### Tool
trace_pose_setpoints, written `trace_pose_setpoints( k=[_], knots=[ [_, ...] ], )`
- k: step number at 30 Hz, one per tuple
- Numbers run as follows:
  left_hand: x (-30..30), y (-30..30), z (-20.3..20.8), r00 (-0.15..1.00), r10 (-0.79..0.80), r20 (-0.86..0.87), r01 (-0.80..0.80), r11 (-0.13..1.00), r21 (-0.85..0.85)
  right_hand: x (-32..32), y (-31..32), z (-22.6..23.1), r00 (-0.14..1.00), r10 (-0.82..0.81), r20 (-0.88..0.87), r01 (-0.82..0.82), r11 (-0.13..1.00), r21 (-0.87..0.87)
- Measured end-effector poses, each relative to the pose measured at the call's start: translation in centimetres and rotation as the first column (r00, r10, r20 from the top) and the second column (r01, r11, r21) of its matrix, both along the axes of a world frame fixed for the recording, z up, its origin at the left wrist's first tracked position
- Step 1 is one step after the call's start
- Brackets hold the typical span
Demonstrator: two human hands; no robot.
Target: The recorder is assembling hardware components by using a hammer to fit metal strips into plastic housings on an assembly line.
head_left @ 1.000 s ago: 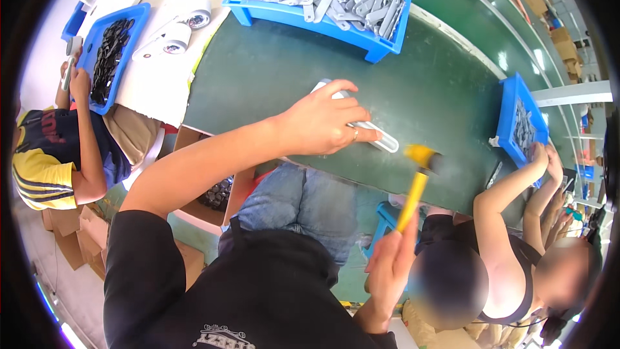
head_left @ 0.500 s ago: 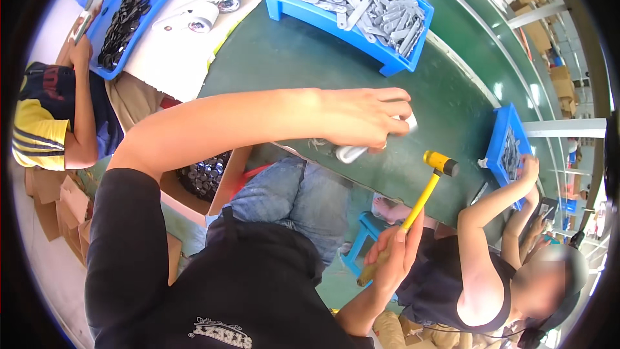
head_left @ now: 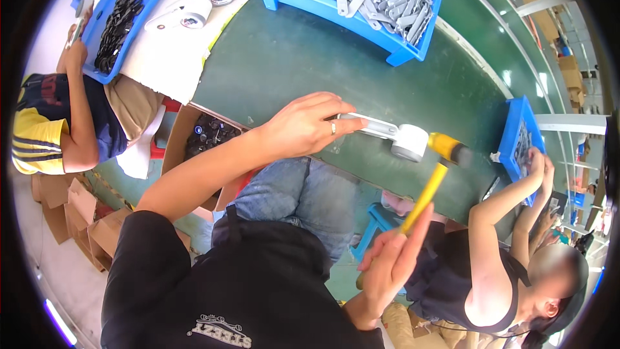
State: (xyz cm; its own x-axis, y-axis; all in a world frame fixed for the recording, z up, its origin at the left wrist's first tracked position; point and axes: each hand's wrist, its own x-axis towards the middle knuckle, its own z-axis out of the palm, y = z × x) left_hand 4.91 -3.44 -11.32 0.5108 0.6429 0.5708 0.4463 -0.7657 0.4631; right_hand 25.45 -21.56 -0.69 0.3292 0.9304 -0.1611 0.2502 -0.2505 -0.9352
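Note:
My left hand [head_left: 316,123] grips the flat grey arm [head_left: 374,125] of a white-and-grey part over the green tabletop. At the arm's far end is a short white cylinder [head_left: 410,141] with a grey lower rim. In my right hand [head_left: 392,258] is a mallet [head_left: 423,200] with a yellow handle, its fingers closed round the lower end. The mallet's yellow-and-black head is just right of the white cylinder; whether they touch I cannot tell.
A blue bin [head_left: 336,10] of grey arms stands on the green table [head_left: 290,58]. At left are a blue tray [head_left: 132,29] of black pieces, similar white parts [head_left: 194,11] and a seated person. Another person works at right by a smaller blue bin [head_left: 516,136]. An open carton [head_left: 174,136] sits below the table edge.
My left hand has drawn back to the left and turned, bringing the arm and white cylinder into plain sight. The mallet head has shifted slightly up and right.

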Motion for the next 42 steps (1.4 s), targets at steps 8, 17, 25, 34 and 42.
trace_pose_setpoints(
  k=[8, 17, 25, 34, 42],
  knots=[
    [-0.1, 0.6, 0.0, 1.000, -0.006, -0.012, 0.006, 1.000, 0.029, -0.3, 1.5, -2.0, 0.963, 0.161, 0.216, -0.127, 0.978, -0.165],
    [0.3, -0.1, 0.3, 0.999, 0.010, 0.040, -0.008, 0.999, -0.052, -0.9, 0.5, 0.0, 0.978, 0.125, 0.166, -0.104, 0.986, -0.129],
    [0.3, -0.3, 0.1, 0.985, 0.080, 0.150, -0.010, 0.909, -0.417, -0.7, 2.4, -3.9, 0.835, 0.345, 0.428, -0.315, 0.938, -0.142],
    [0.1, -0.1, -0.3, 0.990, 0.100, 0.101, -0.045, 0.894, -0.446, -1.5, 1.2, -1.4, 0.858, 0.401, 0.319, -0.360, 0.915, -0.182],
    [0.3, -0.3, -0.2, 0.983, 0.116, 0.143, -0.033, 0.874, -0.486, -1.2, 2.3, -2.4, 0.860, 0.397, 0.322, -0.389, 0.917, -0.091]
  ],
)
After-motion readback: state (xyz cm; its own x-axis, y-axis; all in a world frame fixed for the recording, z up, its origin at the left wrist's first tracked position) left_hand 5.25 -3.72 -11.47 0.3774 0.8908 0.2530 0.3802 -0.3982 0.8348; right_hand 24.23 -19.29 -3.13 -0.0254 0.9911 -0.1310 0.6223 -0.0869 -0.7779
